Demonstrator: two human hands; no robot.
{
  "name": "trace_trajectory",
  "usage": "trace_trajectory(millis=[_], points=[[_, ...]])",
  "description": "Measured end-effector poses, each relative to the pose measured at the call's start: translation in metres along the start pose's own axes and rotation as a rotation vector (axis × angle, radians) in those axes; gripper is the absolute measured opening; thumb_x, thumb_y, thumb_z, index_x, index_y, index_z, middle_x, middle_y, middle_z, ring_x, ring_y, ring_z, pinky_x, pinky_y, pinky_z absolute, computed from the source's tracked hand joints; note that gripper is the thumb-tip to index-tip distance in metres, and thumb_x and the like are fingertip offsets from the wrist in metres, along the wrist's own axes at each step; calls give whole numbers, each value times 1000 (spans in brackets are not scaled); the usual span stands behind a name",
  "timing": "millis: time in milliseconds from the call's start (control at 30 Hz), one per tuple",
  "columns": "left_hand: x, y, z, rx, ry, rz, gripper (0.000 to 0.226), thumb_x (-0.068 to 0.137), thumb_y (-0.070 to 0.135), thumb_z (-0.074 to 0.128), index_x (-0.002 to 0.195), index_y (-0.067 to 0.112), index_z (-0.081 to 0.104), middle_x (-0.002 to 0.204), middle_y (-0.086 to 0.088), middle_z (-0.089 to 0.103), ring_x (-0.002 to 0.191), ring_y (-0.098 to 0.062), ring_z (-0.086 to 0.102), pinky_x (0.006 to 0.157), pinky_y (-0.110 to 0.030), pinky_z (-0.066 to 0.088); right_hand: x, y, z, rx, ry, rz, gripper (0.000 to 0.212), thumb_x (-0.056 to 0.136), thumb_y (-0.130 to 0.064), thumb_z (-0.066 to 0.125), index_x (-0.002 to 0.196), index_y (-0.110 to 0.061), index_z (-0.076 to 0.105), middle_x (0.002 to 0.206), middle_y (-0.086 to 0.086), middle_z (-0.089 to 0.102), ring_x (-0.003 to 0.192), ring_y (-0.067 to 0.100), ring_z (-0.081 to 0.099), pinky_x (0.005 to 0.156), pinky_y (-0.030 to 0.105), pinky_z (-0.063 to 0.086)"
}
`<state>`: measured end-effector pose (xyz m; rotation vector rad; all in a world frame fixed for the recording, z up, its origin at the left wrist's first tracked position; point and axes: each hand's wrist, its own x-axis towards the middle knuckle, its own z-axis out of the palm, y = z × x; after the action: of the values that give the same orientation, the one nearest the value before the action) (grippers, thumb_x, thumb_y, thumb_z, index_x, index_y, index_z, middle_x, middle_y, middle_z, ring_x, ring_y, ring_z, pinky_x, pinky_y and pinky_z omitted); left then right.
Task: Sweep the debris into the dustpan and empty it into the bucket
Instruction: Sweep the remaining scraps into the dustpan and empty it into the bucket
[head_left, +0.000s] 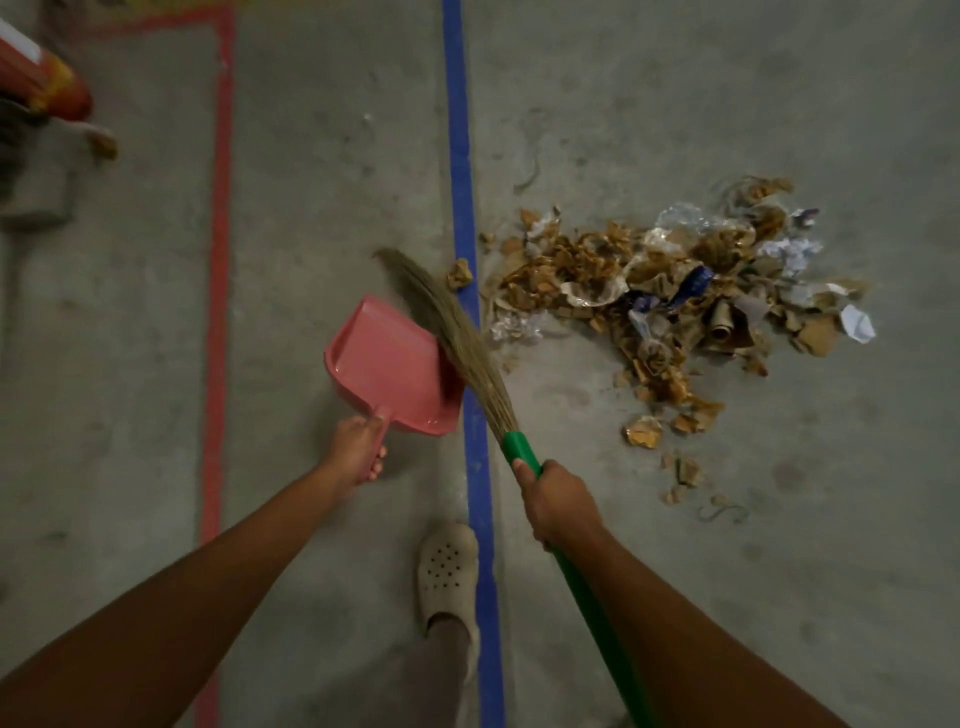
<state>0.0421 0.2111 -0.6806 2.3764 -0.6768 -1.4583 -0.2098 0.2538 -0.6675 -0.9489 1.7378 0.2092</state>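
Broom (457, 343) angled up-left, dustpan (387, 366) mouth facing away, debris (670, 296) right

A pink dustpan (387, 364) is held empty above the concrete floor (332, 182), mouth pointing away. The debris (670, 291), torn brown cardboard, crumpled paper and plastic scraps, lies heaped on the floor just right of the blue line (460, 156).
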Motion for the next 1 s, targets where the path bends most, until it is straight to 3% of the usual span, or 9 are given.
trace_trajectory(millis=[167,333,667,1000], points=[[43,11,-23,44,18,42,37,103,38,50,76,15,41,60,-10,44,25,-9,36,31,-12,24,48,-31,17,292,-15,212,49,101,-54,39,98,-7,53,89,13,69,60,20,63,59,34,60],[53,22,3,73,-33,66,36,103,40,48,77,16,42,61,-10,48,29,-10,38,32,-15,28,58,7,16,381,69,255,45,102,-51,38,100,-9,51,90,15,67,63,21,62,58,33,57],[-5,50,92,128,-175,106,37,103,38,50,75,15,41,60,-9,47,31,-13,40,34,-15,28,2,102,-37,721,205,259,44,105,-45,36,94,-6,52,69,13,59,51,23,55,47,33,48],[-95,59,173,164,-226,140,41,101,44,52,76,13,44,60,-10,47,35,-15,40,36,-18,29,-75,203,-115,723,209,186,42,105,-45,39,99,-6,55,66,12,59,48,21,54,42,27,46]])
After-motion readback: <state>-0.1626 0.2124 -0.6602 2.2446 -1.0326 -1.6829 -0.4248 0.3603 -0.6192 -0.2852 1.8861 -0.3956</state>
